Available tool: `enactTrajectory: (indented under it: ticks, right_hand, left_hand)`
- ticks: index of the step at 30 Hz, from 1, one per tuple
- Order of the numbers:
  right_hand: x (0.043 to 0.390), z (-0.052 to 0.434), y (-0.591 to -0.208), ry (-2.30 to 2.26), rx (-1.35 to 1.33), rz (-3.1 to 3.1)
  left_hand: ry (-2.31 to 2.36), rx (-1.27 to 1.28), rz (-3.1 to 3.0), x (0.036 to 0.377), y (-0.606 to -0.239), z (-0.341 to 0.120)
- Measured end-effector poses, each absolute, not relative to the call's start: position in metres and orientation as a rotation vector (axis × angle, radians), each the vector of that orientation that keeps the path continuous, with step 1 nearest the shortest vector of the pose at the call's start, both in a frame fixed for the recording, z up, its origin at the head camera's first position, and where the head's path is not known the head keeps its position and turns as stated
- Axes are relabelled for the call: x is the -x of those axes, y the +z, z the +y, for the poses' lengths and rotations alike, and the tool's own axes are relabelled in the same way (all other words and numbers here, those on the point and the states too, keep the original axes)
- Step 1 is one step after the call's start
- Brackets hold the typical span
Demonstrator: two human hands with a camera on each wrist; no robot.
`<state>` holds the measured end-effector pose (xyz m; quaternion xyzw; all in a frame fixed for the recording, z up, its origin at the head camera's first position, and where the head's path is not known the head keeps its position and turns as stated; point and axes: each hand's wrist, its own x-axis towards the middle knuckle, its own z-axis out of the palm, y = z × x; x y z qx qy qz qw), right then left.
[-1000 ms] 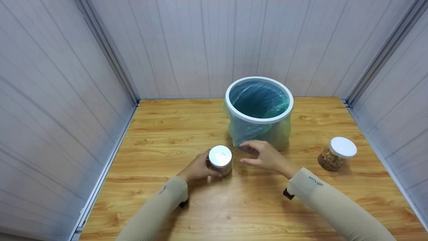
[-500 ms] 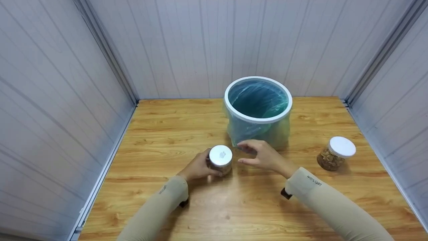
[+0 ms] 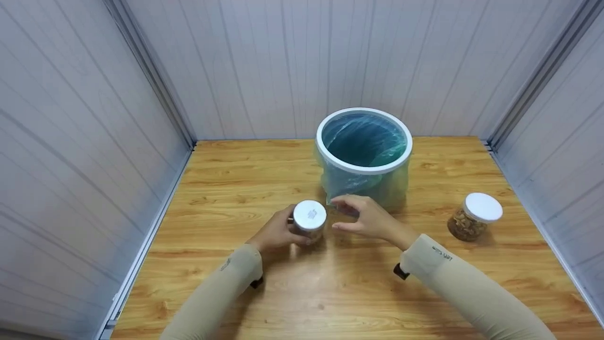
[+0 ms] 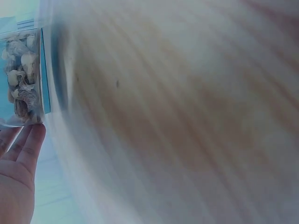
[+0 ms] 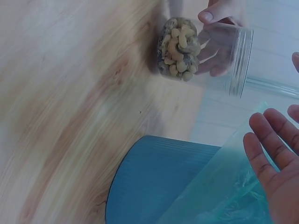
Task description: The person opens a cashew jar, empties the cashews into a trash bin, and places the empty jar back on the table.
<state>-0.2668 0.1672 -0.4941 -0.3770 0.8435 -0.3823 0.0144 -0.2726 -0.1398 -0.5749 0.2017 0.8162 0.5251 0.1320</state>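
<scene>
A clear jar of nuts with a white lid sits in the grip of my left hand, just in front of the bin. The right wrist view shows the same jar tipped on its side, with left fingers behind it. In the left wrist view its nuts lie above my palm. My right hand hovers just right of the lid, fingers spread in a curve and holding nothing; its fingers show over the bin liner.
A round bin with a white rim and a blue-green plastic liner stands behind the hands. A second nut jar with a white lid stands at the right. Grey panel walls close in the wooden table on three sides.
The left hand has moved the jar slightly up and away from me. The right hand has drifted a little left, closer to the lid.
</scene>
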Motion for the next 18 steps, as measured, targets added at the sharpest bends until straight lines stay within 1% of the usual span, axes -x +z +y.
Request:
enactTrajectory:
  ticks: [8,18]
  right_hand:
    - [0.266,0.162,-0.488,-1.226,1.185,2.625]
    - [0.266,0.159,-0.481,-1.26,1.193,2.668]
  left_hand:
    - [1.501,-0.557,2.43,0.275,-0.565,-0.147]
    - [1.479,-0.632,2.491,0.279,-0.556,-0.153]
